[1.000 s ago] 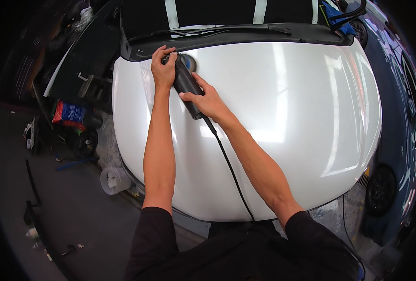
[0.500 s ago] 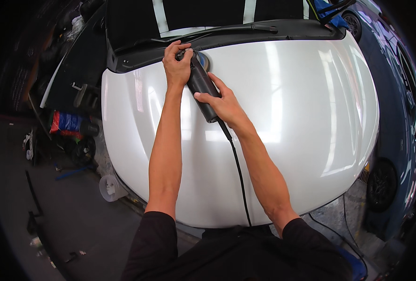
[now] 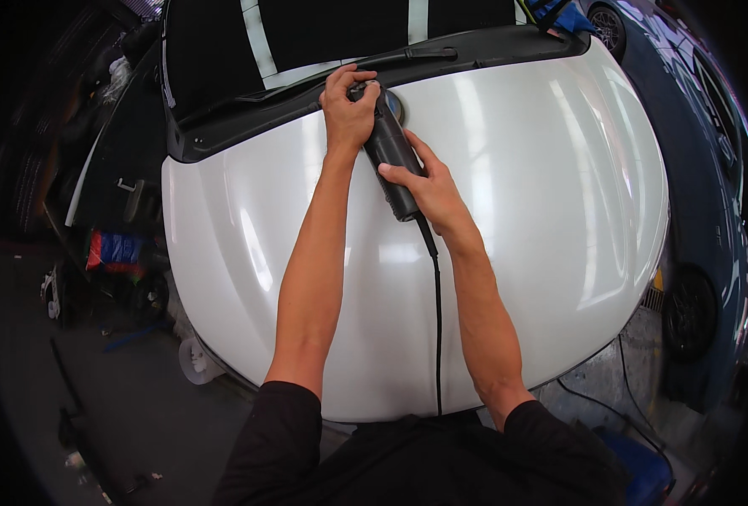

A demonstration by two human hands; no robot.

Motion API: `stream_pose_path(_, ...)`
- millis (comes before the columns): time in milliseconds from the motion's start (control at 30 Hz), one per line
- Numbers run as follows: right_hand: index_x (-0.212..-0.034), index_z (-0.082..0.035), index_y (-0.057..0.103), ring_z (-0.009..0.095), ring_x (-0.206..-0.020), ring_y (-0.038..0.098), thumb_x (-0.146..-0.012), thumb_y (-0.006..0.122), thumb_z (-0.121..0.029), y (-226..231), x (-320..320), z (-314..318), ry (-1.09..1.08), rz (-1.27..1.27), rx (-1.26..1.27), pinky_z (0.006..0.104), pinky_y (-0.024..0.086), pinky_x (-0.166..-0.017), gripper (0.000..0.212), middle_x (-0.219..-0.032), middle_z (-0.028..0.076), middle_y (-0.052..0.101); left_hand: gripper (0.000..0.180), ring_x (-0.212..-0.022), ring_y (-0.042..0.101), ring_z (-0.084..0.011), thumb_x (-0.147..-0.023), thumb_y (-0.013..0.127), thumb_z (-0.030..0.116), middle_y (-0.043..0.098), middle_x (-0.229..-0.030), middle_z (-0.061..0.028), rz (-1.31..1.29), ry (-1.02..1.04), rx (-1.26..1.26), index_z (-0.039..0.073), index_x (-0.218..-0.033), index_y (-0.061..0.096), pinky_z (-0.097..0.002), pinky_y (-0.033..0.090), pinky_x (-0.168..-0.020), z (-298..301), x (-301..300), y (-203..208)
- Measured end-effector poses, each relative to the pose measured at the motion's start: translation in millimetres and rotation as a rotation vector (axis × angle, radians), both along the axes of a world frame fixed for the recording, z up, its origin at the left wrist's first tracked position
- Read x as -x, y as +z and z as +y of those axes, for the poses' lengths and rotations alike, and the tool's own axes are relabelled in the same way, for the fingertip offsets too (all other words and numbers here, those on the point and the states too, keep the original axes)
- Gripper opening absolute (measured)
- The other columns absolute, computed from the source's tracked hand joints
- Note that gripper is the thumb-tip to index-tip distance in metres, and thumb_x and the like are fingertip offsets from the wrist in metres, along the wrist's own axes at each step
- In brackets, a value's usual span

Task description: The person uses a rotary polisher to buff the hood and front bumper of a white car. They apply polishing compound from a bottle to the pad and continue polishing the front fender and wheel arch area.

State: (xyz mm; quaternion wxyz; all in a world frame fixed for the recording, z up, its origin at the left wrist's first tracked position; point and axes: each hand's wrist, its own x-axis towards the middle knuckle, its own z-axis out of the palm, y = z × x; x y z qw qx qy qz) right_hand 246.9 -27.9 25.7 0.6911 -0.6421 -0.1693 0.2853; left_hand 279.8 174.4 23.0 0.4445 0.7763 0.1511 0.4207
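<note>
A black corded car polisher (image 3: 393, 156) rests its round pad (image 3: 395, 104) on the white car hood (image 3: 542, 194), close to the windshield edge. My left hand (image 3: 350, 110) is closed over the head of the polisher. Around the rear of its body wraps my right hand (image 3: 433, 190), thumb on top and fingers along the far side. The pad is mostly hidden behind the tool; a bluish edge shows. From the handle a black cord (image 3: 438, 329) runs down over the hood toward my body.
Beyond the hood lie the black cowl and a wiper (image 3: 433, 54) below the windshield. A dark blue car (image 3: 686, 211) stands at the right. At the left are a white bucket (image 3: 197, 361) and a red and blue package (image 3: 117, 250). Cables (image 3: 601, 406) trail over the floor at lower right.
The view has shifted and tilted slightly. Across the hood, the polisher has moved a little to the right along the windshield edge, with both hands still on it.
</note>
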Motion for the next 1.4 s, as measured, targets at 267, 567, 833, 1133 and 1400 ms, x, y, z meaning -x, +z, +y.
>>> stream_pose_path(267,-0.166,-0.002,0.04,0.019,-0.076,0.072,-0.089,0.085,-0.027,2.0,-30.2,-48.0,-0.123,0.053,-0.053,0.0312,0.058,-0.063,0.093,-0.104,0.014,0.072,0.021,-0.137,0.052,-0.036,-0.085,0.077,0.021,0.067,-0.14,-0.0073,-0.032,-0.084,-0.038,0.015,-0.104,0.084,-0.047,0.043,-0.117,-59.9,-56.0,3.2)
stream_pose_path(567,-0.165,-0.006,0.041,0.023,-0.073,0.075,-0.094,0.08,-0.027,14.7,-44.1,-93.4,-0.225,0.035,-0.027,0.0343,0.062,-0.056,0.084,-0.106,0.013,0.069,0.023,-0.141,0.048,-0.0386,-0.08,0.077,0.021,0.066,-0.139,-0.0111,-0.127,-0.185,0.038,0.013,-0.1,0.084,-0.049,0.037,-0.123,-120.4,-102.8,3.4)
stream_pose_path(833,-0.164,-0.006,0.037,0.023,-0.074,0.075,-0.096,0.076,-0.033,22.5,-31.5,-93.9,-0.218,0.047,0.038,0.0348,0.063,-0.059,0.083,-0.104,0.015,0.07,0.025,-0.143,0.046,-0.035,-0.08,0.077,0.02,0.064,-0.143,-0.0099,-0.049,-0.249,0.101,0.01,-0.101,0.084,-0.0453,0.039,-0.123,-134.6,-95.1,6.8)
stream_pose_path(1133,-0.167,-0.009,0.033,0.024,-0.072,0.075,-0.094,0.08,-0.031,5.2,-9.7,-54.1,-0.08,0.056,-0.006,0.0342,0.062,-0.054,0.089,-0.105,0.015,0.068,0.022,-0.144,0.045,-0.0366,-0.082,0.077,0.019,0.064,-0.144,-0.0075,-0.052,-0.116,0.079,0.014,-0.103,0.084,-0.0479,0.04,-0.122,-78.6,-42.3,0.5)
stream_pose_path(1400,-0.166,-0.005,0.031,0.021,-0.07,0.073,-0.092,0.085,-0.028,6.1,37.2,26.5,0.093,0.071,-0.027,0.0333,0.059,-0.059,0.094,-0.103,0.016,0.069,0.022,-0.134,0.057,-0.0334,-0.086,0.079,0.02,0.067,-0.141,-0.0064,-0.053,0.034,0.078,0.015,-0.107,0.085,-0.0461,0.047,-0.115,17.5,38.5,-5.4)
